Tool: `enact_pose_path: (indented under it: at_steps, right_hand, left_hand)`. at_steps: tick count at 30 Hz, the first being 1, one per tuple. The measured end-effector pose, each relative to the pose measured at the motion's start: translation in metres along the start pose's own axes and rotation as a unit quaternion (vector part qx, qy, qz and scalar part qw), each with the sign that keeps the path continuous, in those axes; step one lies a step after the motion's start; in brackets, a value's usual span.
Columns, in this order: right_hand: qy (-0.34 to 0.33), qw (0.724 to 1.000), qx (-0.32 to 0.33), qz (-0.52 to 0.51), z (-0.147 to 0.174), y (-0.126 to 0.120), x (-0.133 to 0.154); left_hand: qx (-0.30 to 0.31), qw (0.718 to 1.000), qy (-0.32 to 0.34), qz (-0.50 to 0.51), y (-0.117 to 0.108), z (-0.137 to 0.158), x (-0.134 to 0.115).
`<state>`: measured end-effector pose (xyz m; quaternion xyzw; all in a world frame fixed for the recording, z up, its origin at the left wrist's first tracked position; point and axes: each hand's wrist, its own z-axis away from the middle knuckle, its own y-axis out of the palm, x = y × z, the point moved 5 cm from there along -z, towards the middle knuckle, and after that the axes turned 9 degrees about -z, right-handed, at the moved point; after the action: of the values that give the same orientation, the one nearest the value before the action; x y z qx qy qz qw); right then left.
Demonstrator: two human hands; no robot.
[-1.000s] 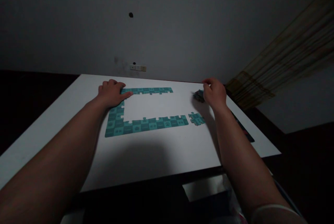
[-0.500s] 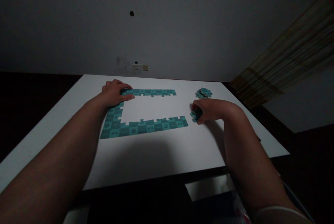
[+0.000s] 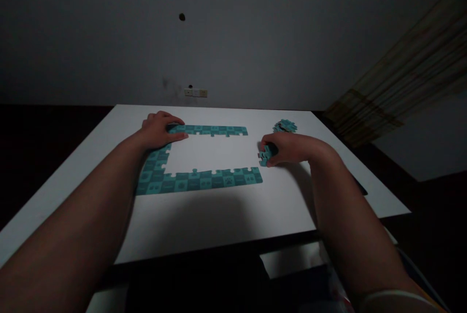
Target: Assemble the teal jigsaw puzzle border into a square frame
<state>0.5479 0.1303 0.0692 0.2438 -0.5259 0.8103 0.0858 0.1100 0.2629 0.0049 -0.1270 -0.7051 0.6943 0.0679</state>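
Note:
A teal checkered jigsaw puzzle border (image 3: 204,180) lies on the white table, joined along its near, left and far sides, with its right side open. My left hand (image 3: 156,130) rests on the far left corner of the border, thumb and fingers spread apart. To the right of the border's gap, my right hand (image 3: 286,148) grips teal puzzle pieces (image 3: 264,156) between thumb and fingers, close to the tabletop. How many pieces it holds is hard to make out. Just beyond that hand lies a loose pile of puzzle pieces (image 3: 285,125), partly hidden by it.
The white table (image 3: 204,228) has its near edge just in front of me. A dark flat object (image 3: 359,185) shows at the right, partly behind my forearm. Wall sockets (image 3: 196,93) are set in the wall beyond, and a curtain (image 3: 397,74) hangs at the right.
My right hand has shifted a little left and away from me with the puzzle pieces, which now show more of their teal face. The left hand stays on the corner.

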Motion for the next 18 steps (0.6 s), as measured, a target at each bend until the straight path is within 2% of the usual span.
enact_pose_path:
  at_steps: [9, 18]
  right_hand:
    - [-0.048, 0.987, -0.123, -0.088, -0.020, 0.000, 0.014]
    - [-0.088, 0.970, -0.130, -0.185, -0.028, 0.011, 0.003]
  left_hand:
    - [0.001, 1.000, 0.005, 0.024, -0.002, 0.001, -0.005]
    - [-0.003, 0.999, -0.005, 0.041, -0.007, 0.006, -0.013]
